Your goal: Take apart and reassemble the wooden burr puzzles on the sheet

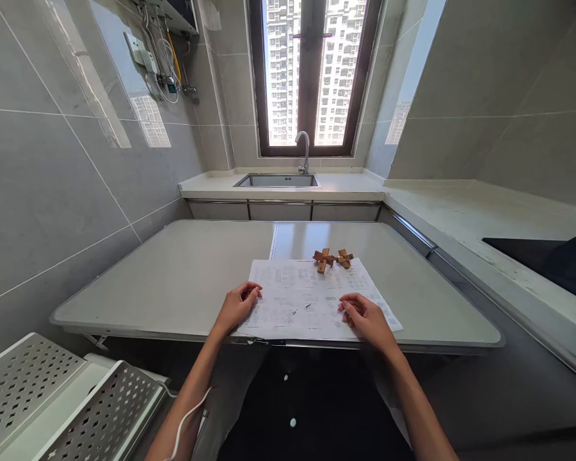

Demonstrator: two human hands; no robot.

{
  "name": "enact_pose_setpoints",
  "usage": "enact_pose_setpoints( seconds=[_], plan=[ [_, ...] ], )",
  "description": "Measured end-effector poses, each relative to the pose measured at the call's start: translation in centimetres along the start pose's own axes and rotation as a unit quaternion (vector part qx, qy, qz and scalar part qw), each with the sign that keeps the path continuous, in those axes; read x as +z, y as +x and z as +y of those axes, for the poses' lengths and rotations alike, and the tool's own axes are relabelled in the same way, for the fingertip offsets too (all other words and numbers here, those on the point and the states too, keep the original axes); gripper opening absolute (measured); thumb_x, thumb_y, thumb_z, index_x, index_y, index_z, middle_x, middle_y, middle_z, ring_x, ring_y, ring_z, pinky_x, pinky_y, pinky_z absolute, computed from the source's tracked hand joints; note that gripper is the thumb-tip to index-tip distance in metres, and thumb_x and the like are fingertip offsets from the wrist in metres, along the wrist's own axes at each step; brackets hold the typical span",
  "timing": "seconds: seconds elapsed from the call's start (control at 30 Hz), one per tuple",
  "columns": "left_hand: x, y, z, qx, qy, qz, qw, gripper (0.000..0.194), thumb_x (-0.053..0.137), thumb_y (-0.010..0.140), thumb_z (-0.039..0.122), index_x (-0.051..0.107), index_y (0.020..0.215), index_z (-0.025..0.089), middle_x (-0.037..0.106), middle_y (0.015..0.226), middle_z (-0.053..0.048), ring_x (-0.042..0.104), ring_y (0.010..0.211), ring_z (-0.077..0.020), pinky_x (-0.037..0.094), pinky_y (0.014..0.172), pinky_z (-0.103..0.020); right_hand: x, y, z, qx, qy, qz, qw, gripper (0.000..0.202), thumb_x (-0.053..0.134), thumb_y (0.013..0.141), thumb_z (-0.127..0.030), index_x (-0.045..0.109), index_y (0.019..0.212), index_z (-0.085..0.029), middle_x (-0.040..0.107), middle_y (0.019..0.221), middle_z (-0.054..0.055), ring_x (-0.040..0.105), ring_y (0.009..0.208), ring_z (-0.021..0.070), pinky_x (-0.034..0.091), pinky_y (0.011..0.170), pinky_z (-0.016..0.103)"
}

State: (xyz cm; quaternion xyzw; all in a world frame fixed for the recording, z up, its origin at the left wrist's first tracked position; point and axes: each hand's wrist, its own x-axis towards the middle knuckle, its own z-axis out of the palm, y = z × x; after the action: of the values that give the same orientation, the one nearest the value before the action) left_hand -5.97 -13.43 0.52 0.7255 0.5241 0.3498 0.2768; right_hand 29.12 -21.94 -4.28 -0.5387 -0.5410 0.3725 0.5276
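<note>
The table (139,288) spans the centre of the frame; the forearms cover parts of its near edge. At lower left, a perforated rack (100,410) is cut off by the frame. The sheet (288,288) lies on the table, right of centre; its print is too fine to read. The right hand (367,318) is over the sheet's right part, fingers loosely bent and apart, nothing visible in them. The left hand (237,307) is at its left edge, fingers curled inward; whether they grip anything cannot be told. Two wooden crosses, left (323,258) and right (344,258), lie at the sheet's far edge; contact between them is unclear. Two dark marks (308,306) near the sheet's middle may be print or loose parts.
</note>
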Motion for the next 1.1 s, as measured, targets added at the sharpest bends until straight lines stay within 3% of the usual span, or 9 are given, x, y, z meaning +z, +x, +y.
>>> enact_pose_setpoints(
  seconds=[1.1],
  plan=[
    [-0.15, -0.26, 0.01, 0.006, -0.008, 0.001, 1.000, 0.035, 0.053, 0.096, 0.049, 0.074, 0.102, 0.021, 0.079, 0.090, -0.003, 0.066, 0.081, -0.0218, 0.047, 0.072, -0.031, -0.07, 0.03, 0.73, -0.016, -0.044, -0.012, 0.999, 0.045, 0.060, 0.095, -0.063, 0.068, 0.104, -0.020, 0.077, 0.089, 0.009, 0.070, 0.067, 0.0203, 0.054, 0.058, 0.031]
  ],
)
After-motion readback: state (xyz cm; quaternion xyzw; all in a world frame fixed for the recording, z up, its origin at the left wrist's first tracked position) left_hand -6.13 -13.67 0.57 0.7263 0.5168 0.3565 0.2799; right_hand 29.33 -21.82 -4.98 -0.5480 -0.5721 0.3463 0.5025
